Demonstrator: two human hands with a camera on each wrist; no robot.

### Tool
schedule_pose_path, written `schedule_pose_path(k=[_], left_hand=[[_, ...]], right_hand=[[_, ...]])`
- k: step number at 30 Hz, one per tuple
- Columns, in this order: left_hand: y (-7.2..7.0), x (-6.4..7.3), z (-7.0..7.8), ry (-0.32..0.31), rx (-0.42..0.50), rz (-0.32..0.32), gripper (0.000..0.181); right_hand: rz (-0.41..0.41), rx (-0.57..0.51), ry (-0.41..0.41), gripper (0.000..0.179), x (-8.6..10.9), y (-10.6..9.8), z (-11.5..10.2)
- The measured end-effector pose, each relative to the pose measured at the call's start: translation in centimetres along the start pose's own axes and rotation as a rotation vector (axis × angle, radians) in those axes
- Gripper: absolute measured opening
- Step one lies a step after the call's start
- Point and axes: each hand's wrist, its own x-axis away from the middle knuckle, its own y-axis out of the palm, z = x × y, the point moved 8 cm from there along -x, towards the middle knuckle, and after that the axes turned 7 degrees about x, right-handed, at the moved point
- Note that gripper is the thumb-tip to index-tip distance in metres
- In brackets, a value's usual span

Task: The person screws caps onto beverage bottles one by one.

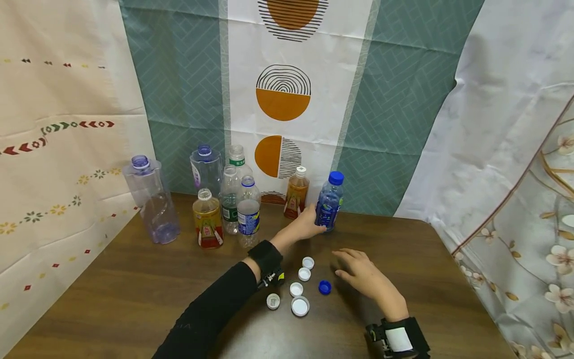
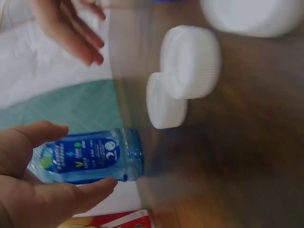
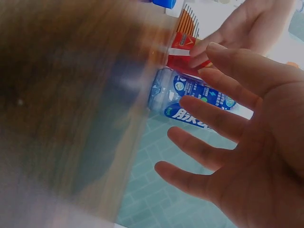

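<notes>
A blue-labelled plastic bottle (image 1: 329,203) with a blue cap stands upright at the back of the table. My left hand (image 1: 306,224) is at its left side. In the left wrist view the thumb and fingers of that hand are spread on either side of the bottle (image 2: 95,156), without curling round it; contact cannot be made out. My right hand (image 1: 360,274) hovers over the table to the right of the loose caps, holding nothing. Its fingers (image 3: 204,147) are spread apart in the right wrist view. Nearest to it lies an upturned blue cap (image 1: 325,287).
Several white caps (image 1: 300,306) lie on the table (image 1: 134,299) between the arms. An amber bottle with a white top (image 1: 296,194) stands left of the blue-labelled one. Further left stand several clear bottles (image 1: 248,214), another amber bottle (image 1: 208,219) and a large transparent bottle (image 1: 157,204). Cloth hangs behind.
</notes>
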Motion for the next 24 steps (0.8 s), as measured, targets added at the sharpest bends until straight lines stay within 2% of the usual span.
schedule_pose_path(k=[5, 10, 17, 22, 24], left_hand=[[0.4, 3.1, 0.4, 0.054, -0.093, -0.076, 0.071], [0.1, 5.9, 0.6, 0.086, -0.116, -0.115, 0.071], [-2.4, 8.9, 1.0, 0.138, -0.112, -0.060, 0.066], [-5.0, 12.1, 1.2, 0.141, -0.131, 0.006, 0.062], [-6.2, 13.5, 1.2, 0.161, -0.152, 0.032, 0.058]], right_hand=[[-0.016, 0.009, -0.019, 0.043, -0.1, 0.2, 0.0], [-0.031, 0.004, -0.012, 0.044, -0.1, 0.5, 0.1], [-0.050, -0.018, 0.002, 0.042, 0.1, 0.9, -0.1], [-0.055, -0.014, 0.003, 0.042, 0.1, 0.8, -0.2], [-0.051, -0.013, -0.003, 0.042, 0.0, 0.7, -0.3]])
